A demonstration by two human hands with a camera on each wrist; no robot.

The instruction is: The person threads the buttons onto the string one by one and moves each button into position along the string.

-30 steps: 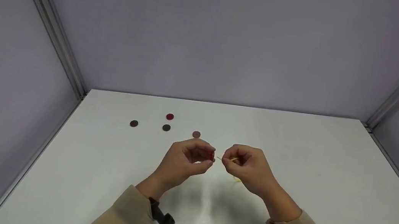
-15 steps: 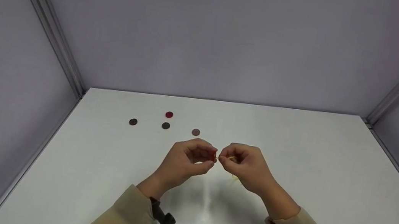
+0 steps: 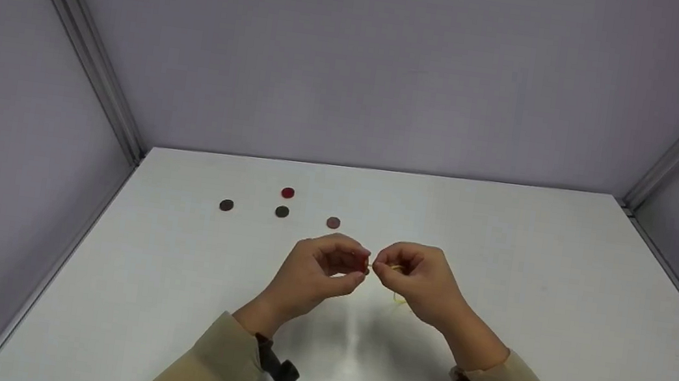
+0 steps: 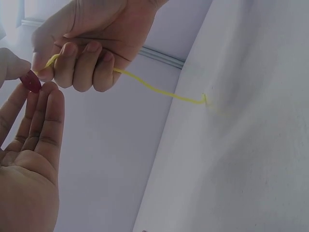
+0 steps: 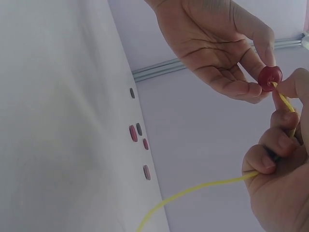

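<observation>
I have my left hand (image 3: 319, 273) raised above the white table (image 3: 548, 297), pinching a small round red button (image 5: 269, 77) between thumb and fingertips, the other fingers curled loosely beside it. My right hand (image 3: 416, 279) sits just beside it, fingers curled, pinching a thin yellow string (image 4: 159, 89) near its tip. On my right wrist view the end of the string meets the face of the red button at its middle; I cannot tell whether it has gone into a hole. From my left wrist view the string runs out of the right fist, sags away and touches the table at its far end. The two hands are all but touching at the fingertips, near the middle of the table and close to me. Farther back on the left part of the table lie four more small round buttons, well apart from the hands: a red button (image 3: 287, 193) at the back, and in a row in front of it a dark brown button (image 3: 226, 205), another dark button (image 3: 282, 212) and a pale brownish-pink button (image 3: 333, 222). Beige sleeves (image 3: 211, 364) cover both of my forearms, each with a black strap at the wrist.
</observation>
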